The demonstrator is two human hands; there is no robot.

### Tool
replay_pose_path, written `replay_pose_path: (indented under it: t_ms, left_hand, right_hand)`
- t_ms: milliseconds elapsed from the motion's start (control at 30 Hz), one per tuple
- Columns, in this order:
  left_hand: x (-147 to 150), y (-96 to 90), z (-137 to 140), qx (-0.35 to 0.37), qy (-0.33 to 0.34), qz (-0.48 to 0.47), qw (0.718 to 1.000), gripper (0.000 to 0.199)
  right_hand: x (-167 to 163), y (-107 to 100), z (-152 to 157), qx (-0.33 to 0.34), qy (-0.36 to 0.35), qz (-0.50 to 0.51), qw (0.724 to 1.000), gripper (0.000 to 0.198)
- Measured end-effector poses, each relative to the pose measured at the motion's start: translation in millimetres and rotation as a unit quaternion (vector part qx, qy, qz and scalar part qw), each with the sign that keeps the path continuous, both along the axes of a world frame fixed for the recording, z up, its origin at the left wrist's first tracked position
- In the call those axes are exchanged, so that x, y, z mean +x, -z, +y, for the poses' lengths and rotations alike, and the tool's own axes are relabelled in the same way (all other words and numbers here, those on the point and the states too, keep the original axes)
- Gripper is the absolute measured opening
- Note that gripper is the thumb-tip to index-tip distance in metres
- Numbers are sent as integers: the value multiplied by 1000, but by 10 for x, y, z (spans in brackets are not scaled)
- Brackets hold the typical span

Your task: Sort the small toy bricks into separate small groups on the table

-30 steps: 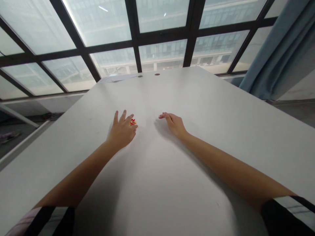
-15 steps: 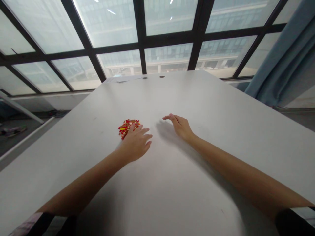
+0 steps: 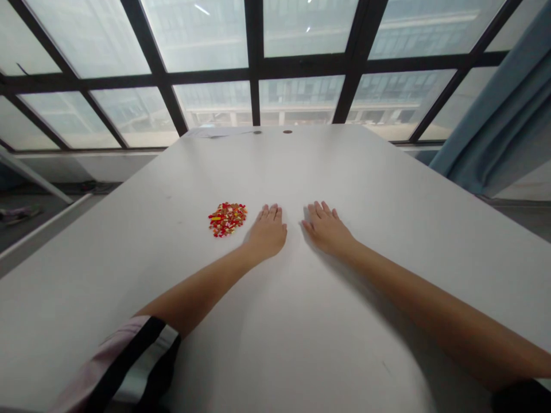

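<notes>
A flat pile of small red, orange, white and yellow pieces (image 3: 228, 219) lies on the white table (image 3: 275, 321); the pieces are too small to name. Just right of the pile, my left hand (image 3: 268, 230) rests palm down on the tabletop, fingers stretched out and nothing in it. Across a narrow gap, my right hand (image 3: 328, 229) also lies palm down, its fingers extended and holding nothing. Neither hand touches the pile.
Some white sheets (image 3: 215, 132) lie at the table's far edge, near two dark round spots in the surface. Behind stand large dark-framed windows (image 3: 297, 63). A blue curtain (image 3: 486, 132) hangs at the right.
My left hand has moved right, off the pile, and now lies flat beside it. My right hand has turned from sideways to palm down and shifted slightly right.
</notes>
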State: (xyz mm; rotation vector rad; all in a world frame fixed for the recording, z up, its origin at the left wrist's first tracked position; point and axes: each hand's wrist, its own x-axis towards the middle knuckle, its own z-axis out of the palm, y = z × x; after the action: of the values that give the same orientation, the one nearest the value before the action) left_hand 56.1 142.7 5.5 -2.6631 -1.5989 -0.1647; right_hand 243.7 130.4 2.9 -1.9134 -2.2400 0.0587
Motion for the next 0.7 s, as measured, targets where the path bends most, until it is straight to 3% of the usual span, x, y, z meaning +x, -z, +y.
replay_pose_path:
  t_ms: [700]
  left_hand:
    - [-56, 15, 104, -23, 0, -12, 1000, 67]
  right_hand:
    - [-39, 54, 39, -22, 38, -15, 999, 71]
